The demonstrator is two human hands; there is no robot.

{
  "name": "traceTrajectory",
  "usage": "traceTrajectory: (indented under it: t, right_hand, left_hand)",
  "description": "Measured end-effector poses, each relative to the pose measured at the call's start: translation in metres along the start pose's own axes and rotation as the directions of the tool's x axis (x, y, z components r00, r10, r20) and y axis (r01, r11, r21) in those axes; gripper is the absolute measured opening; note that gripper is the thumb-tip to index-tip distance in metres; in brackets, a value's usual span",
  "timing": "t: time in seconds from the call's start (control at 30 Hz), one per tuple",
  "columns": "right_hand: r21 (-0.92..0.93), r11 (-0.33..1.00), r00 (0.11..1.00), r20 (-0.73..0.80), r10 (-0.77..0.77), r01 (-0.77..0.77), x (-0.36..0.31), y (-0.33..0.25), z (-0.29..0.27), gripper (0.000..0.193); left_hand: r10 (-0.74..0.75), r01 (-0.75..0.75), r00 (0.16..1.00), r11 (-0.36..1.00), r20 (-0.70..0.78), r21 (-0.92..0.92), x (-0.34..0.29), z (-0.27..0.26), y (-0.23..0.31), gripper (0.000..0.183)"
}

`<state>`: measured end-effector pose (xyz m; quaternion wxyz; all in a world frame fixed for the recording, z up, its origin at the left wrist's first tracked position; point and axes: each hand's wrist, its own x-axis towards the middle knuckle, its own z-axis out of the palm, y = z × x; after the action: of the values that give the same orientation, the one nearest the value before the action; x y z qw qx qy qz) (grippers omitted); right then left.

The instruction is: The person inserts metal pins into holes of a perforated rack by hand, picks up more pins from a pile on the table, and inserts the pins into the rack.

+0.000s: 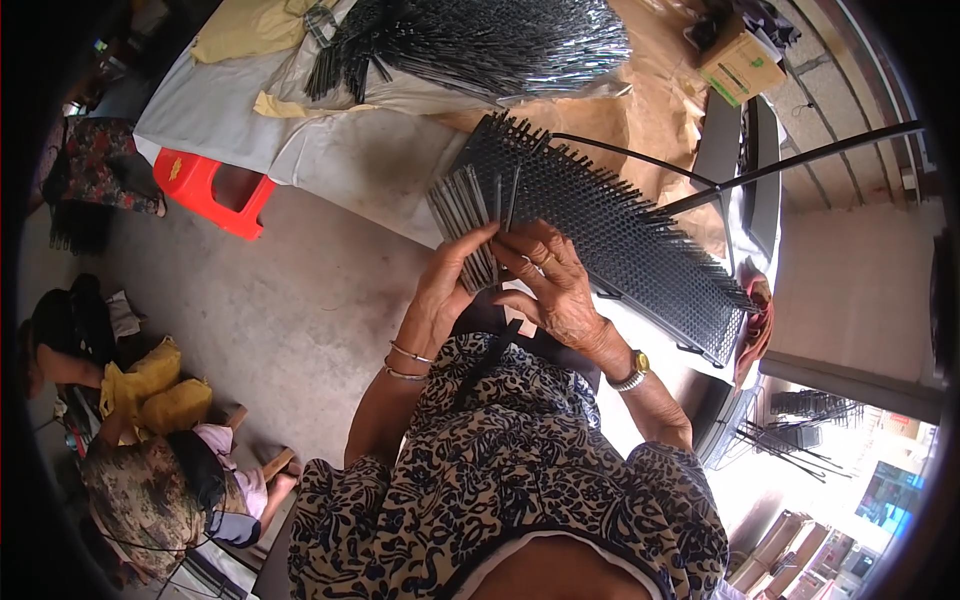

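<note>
Just off the middle toward 12 o'clock, the left hand (438,285) is closed around a fanned bundle of dark sticks (462,215). Beside it, the right hand (562,290) is half curled, fingers bent close to the sticks; whether it pinches one I cannot tell. Toward 2 o'clock slants a black tray (650,250) full of holes. A heap of sticks (500,45) lies at 12 o'clock, a red stool (190,182) at 10

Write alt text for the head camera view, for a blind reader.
A left hand holds a fan of thin dark strips, the right hand close beside it. A long black rack full of holes is to the right; beyond, a dark heap lies on a covered table, a red stool at its left.
</note>
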<state>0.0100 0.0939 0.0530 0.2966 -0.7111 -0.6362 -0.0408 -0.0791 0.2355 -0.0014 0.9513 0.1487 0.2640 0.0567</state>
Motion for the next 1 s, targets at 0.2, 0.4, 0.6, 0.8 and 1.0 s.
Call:
traceTrajectory:
  t: [0.2, 0.4, 0.6, 0.8, 1.0]
  right_hand:
    - [0.588, 0.742, 0.914, -0.009, 0.406, -0.323, 0.001, 0.008, 0.001, 0.012]
    - [0.797, 0.256, 0.690, 0.257, 0.677, -0.547, 0.035, 0.043, -0.014, 0.040]
    - [0.830, 0.140, 0.722, 0.370, 0.585, -0.539, 0.036, 0.069, -0.009, 0.017]
    - [0.813, 0.114, 0.697, 0.407, 0.590, -0.571, 0.043, 0.064, -0.011, 0.012]
    - [0.803, 0.110, 0.648, 0.383, 0.658, -0.586, 0.046, 0.072, -0.010, 0.016]
  left_hand:
    - [0.036, -0.037, 0.999, 0.997, 0.026, 0.070, 0.011, -0.009, -0.007, 0.017]
    - [0.080, -0.091, 0.995, 0.959, 0.053, 0.268, -0.003, 0.006, -0.006, 0.017]
    - [0.031, -0.036, 0.999, 0.935, 0.021, 0.354, -0.013, 0.012, -0.004, 0.018]
    - [-0.004, -0.012, 0.999, 0.940, 0.046, 0.342, -0.013, 0.007, -0.004, 0.017]
    - [-0.046, 0.024, 0.997, 0.941, 0.055, 0.338, -0.009, 0.004, -0.007, 0.017]
